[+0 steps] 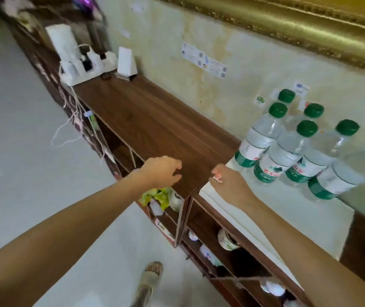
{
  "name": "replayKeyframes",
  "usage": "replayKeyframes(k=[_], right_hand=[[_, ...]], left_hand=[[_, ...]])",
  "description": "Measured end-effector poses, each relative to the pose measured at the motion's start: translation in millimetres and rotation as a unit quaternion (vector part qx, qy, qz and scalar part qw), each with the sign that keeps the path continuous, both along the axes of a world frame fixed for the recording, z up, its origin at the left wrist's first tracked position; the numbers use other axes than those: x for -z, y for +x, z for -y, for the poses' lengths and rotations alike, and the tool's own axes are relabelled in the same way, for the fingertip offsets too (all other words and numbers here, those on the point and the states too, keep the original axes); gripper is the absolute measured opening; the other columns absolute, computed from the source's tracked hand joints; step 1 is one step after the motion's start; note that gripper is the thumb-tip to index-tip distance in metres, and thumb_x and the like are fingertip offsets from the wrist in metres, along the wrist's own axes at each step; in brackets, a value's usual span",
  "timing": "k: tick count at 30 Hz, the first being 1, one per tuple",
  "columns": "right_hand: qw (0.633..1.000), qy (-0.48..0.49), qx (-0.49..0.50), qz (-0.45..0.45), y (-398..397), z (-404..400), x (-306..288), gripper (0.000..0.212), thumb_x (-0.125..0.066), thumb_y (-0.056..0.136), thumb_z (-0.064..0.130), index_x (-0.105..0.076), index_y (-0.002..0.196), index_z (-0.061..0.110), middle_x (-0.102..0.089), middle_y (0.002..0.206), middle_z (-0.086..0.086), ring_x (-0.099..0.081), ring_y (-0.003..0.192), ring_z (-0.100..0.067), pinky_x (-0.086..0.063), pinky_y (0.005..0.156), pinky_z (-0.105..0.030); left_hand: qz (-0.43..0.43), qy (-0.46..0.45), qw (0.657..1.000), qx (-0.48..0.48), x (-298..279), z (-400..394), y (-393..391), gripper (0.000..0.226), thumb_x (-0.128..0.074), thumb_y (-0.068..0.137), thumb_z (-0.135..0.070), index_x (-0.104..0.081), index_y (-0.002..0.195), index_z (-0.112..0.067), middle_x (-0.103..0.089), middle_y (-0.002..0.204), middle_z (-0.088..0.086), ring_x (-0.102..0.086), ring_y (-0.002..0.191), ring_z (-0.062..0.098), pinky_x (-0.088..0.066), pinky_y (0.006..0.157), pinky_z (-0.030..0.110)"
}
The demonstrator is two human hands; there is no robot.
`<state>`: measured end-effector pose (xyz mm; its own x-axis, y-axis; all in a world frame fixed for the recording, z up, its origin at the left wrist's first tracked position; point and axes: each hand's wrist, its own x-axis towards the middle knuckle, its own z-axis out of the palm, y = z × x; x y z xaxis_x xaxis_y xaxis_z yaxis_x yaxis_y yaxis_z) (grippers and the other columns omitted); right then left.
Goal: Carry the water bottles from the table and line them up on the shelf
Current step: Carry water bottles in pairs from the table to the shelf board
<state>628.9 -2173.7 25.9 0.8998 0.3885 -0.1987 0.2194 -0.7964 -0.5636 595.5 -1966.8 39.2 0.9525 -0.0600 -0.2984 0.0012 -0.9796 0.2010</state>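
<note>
Bottles: clear plastic water bottles [281,151] with dark green screw caps and white-and-green labels bearing red print; the print is too blurred to read.
Bottle count: six green caps fully in view, plus a seventh cap cut off by the right edge of the picture.
Bottle posture: all upright, bunched close together, several touching.
Bottle place: on a white mat [276,209] that lies on the right part of the counter [155,120], toward the wall [254,63].
Counter: long, dark wood grain, running along the wall; the stretch left of the mat is bare wood.
Left hand: the left hand [161,171] hovers over the front edge of the counter, left of the mat, fingers loosely curled and holding nothing.
Right hand: the right hand [228,182] is over the near left corner of the mat, just beside the bottles but apart from them, fingers loosely bent, nothing in its hold.
Far end of counter: a cluster of white chargers and cables [82,60], and one white upright box [126,63] next to it.
Below the counter: open compartments holding small items, among them a yellow-green bag [155,196] and a jar [228,240].
Wall: several small stickers, and one gold frame [288,21] above.
Floor: pale, with one sandalled foot [150,280] in front of the counter.
</note>
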Motion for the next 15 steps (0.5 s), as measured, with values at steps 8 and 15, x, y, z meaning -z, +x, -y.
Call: replayKeyframes(k=[8, 15], right_hand=[[0.967, -0.022, -0.253, 0.021, -48.2, -146.0, -4.6, 0.013, -0.053, 0.09, 0.023, -0.059, 0.096, 0.014, -0.069, 0.1, -0.01, -0.062, 0.099, -0.032, -0.048, 0.086, -0.039], [0.887, -0.03, -0.458, 0.047, -213.5, -301.2, -6.9, 0.025, -0.052, 0.09, 0.028, -0.061, 0.108, 0.014, -0.067, 0.113, -0.007, -0.059, 0.109, -0.029, -0.046, 0.088, -0.033]], left_hand=[[-0.026, -0.002, 0.972, -0.235, -6.6, -84.9, -158.1, 0.035, -0.047, 0.095, -0.038, -0.056, 0.125, -0.022, -0.063, 0.123, 0.001, -0.058, 0.112, 0.024, -0.048, 0.09, 0.036], [-0.001, -0.052, 0.872, -0.487, -7.4, -165.7, -384.3, 0.033, -0.051, 0.094, -0.039, -0.058, 0.121, -0.023, -0.066, 0.118, -0.005, -0.06, 0.111, 0.019, -0.049, 0.091, 0.036]])
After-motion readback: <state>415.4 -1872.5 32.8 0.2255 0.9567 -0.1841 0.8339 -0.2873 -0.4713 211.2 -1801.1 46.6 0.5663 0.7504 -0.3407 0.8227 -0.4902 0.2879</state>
